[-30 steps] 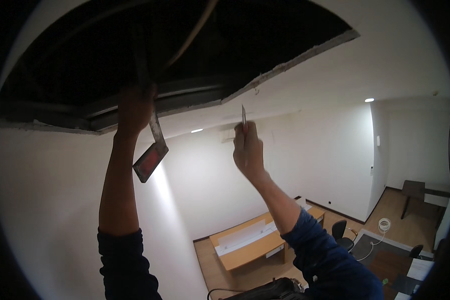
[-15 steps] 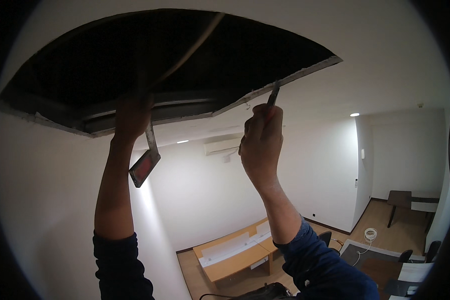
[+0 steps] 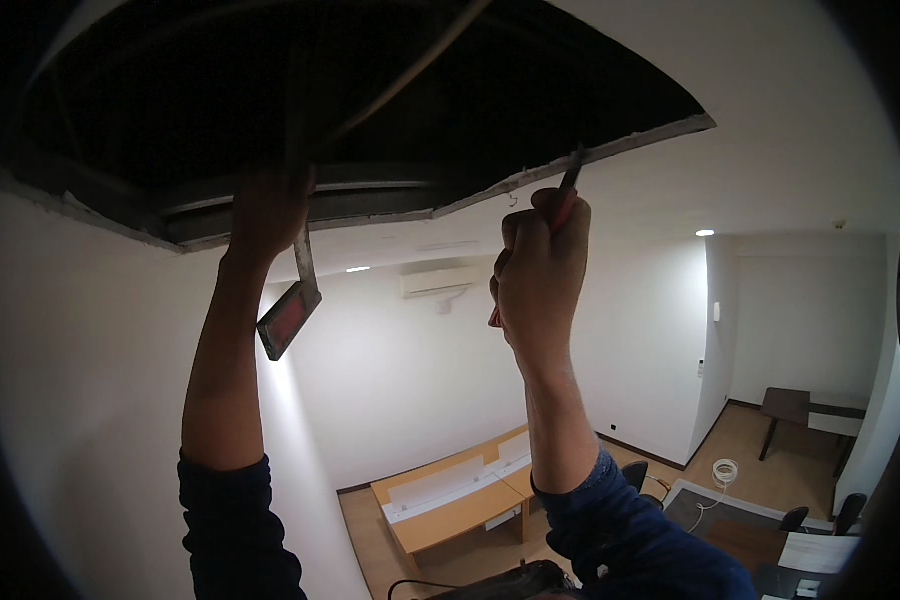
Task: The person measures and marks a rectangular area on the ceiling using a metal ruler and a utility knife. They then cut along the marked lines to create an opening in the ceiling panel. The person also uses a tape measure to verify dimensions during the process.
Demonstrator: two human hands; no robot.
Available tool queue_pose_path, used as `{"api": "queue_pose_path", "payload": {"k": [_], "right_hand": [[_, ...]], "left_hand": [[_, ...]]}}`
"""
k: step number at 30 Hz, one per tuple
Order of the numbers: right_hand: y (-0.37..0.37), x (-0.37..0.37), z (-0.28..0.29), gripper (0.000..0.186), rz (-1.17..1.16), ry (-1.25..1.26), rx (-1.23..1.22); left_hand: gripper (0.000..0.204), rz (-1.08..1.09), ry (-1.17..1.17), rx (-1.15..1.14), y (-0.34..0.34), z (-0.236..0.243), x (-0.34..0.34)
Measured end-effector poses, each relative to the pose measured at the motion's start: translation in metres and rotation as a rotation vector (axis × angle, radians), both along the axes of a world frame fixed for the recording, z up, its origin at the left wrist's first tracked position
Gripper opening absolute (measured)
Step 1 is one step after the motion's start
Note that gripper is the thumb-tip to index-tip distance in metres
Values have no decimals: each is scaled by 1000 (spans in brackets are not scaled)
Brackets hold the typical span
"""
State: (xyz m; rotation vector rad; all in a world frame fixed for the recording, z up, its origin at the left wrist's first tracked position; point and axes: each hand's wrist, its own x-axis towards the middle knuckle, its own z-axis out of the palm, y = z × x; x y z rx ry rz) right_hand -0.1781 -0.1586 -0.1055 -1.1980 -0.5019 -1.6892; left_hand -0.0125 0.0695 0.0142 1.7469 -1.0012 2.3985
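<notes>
The left hand is raised straight overhead, the forearm near vertical and bare to a dark blue sleeve at the elbow, its fingers closed around a thin grey metal strip at the edge of a dark opening in the ceiling. From that strip, just below the hand, hangs a small flat rectangular device with a dark reddish face, tilted with one end lower. The right hand is also lifted, its forearm slanting up from the lower right, wrist bent slightly, the fist clamped around a slim tool with a red handle; the tool's narrow dark tip points up and reaches the rough broken edge of the ceiling opening just above the knuckles. The two hands are well apart, the left further inside the hole, the right at its rim. A pale cable runs diagonally through the dark cavity above both hands. Beyond the right hand, on the far white wall, sits a wall air conditioner, and a round ceiling light glows to the right. Far below the forearms stands a light wooden counter with white panels, and a coiled white cable lies on the floor to its right.
</notes>
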Motion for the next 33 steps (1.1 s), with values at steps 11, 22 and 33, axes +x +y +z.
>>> {"api": "queue_pose_path", "payload": {"k": [11,22,33], "right_hand": [[-3,-4,1,14,49,67,-13],[-8,20,-10,12,11,130,-42],[-15,29,-8,8,109,106,-63]], "left_hand": [[26,28,0,-15,0,0,1],[38,-157,-25,-43,-4,1,4],[30,-199,219,-69,-7,-5,-16]]}}
